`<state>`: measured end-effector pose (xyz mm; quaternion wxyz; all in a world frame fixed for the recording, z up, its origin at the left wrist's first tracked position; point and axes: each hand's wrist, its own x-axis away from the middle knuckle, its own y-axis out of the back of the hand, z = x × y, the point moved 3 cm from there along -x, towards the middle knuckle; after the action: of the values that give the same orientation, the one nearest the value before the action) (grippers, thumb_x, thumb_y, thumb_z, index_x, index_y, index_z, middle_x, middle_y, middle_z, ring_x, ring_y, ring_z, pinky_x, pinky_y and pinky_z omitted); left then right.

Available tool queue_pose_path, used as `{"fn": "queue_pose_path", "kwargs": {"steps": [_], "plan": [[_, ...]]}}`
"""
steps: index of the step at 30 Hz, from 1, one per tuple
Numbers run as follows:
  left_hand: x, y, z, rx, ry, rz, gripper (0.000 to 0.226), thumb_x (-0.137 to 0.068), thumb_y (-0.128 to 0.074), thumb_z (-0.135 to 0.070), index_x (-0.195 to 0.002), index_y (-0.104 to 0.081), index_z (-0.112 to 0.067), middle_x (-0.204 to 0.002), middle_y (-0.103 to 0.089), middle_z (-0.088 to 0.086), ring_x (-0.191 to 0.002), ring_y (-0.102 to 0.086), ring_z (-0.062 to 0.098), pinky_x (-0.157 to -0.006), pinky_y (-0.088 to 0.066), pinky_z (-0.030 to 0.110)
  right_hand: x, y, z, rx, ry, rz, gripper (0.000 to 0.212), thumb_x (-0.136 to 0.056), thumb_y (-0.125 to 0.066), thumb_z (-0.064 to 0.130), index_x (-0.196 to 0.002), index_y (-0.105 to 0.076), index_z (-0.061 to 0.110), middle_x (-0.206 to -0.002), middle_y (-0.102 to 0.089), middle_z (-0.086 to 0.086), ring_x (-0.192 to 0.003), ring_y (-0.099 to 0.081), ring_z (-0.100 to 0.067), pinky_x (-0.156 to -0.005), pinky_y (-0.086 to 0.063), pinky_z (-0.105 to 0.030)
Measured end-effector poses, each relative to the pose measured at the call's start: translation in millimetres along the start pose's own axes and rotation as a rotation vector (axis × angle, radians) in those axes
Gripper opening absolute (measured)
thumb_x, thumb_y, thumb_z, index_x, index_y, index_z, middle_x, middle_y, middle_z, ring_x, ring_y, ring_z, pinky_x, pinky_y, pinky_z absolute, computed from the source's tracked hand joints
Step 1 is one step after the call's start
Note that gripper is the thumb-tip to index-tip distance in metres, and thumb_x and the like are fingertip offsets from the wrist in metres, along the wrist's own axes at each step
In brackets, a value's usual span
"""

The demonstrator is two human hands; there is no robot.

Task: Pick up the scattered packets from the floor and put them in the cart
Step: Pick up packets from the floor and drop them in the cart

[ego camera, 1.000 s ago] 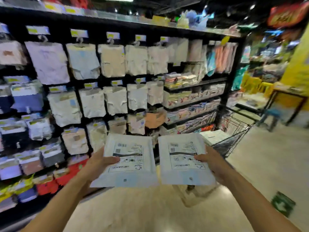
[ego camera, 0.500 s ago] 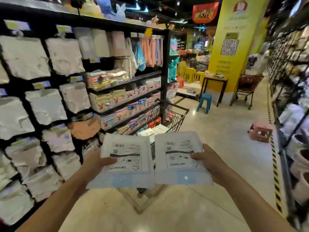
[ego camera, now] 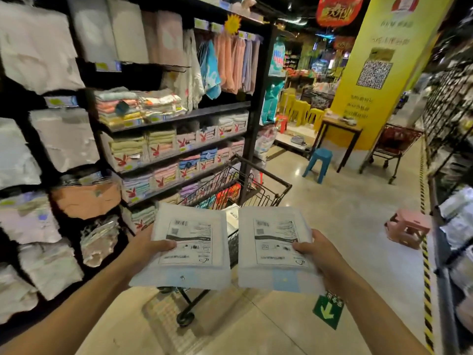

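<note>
Wire cart point(ego camera: 266, 172) just ahead, partly behind both pkts | step: carrying to cart, nothing dropped in yet | left packet point(ego camera: 189, 247) pinched at edge by left hand point(ego camera: 146, 248), thumb on top | right packet point(ego camera: 276, 249) same w/ right hand point(ego camera: 320, 252) | next (est.): reach fwd over cart, release both

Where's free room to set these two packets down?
Cart basket past the white packet looks open, though left packet and right packet hide most. Bare floor between cart, blue stool and pink stool. Crowded: shelves left, racks right.
</note>
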<state>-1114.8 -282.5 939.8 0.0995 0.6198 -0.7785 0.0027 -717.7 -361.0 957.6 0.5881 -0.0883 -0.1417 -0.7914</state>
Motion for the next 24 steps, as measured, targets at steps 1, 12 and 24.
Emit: {"fn": "queue_pose_path", "kwargs": {"steps": [1, 12, 24], "plan": [[-23.7, -6.1, 0.3, -0.019, -0.002, -0.020, 0.051, -0.075, -0.088, -0.019, -0.119, -0.060, -0.018, -0.101, -0.078, 0.001, -0.077, -0.075, 0.013, -0.066, -0.057, 0.019, -23.4, 5.4, 5.1, -0.004, -0.007, 0.003, 0.036, -0.094, -0.069, 0.004, -0.125, -0.055, 0.018, -0.114, -0.075, -0.014, -0.093, -0.078, -0.036, -0.081, -0.063, -0.058], [-221.6, -51.7, 3.1, 0.076, 0.073, -0.148, 0.043, -0.092, -0.062, 0.010, -0.131, -0.055, -0.007, -0.109, -0.074, 0.000, -0.087, -0.075, 0.004, -0.074, -0.061, 0.021, -286.0, 10.6, 46.7, 0.017, -0.034, 0.202, 0.035, -0.095, -0.062, -0.008, -0.120, -0.057, 0.016, -0.108, -0.077, -0.014, -0.088, -0.078, -0.033, -0.061, -0.064, -0.040], [-345.9, -78.2, 44.0, 0.366, 0.165, -0.447, 0.063, -0.088, -0.069, 0.010, -0.143, -0.050, -0.012, -0.124, -0.073, 0.007, -0.113, -0.070, 0.032, -0.082, -0.061, 0.040, -544.3, -31.3, 72.6, 0.213, -0.030, 0.498, 0.039, -0.096, -0.062, -0.004, -0.130, -0.054, 0.014, -0.118, -0.075, -0.014, -0.102, -0.076, -0.034, -0.085, -0.062, -0.056]]}}
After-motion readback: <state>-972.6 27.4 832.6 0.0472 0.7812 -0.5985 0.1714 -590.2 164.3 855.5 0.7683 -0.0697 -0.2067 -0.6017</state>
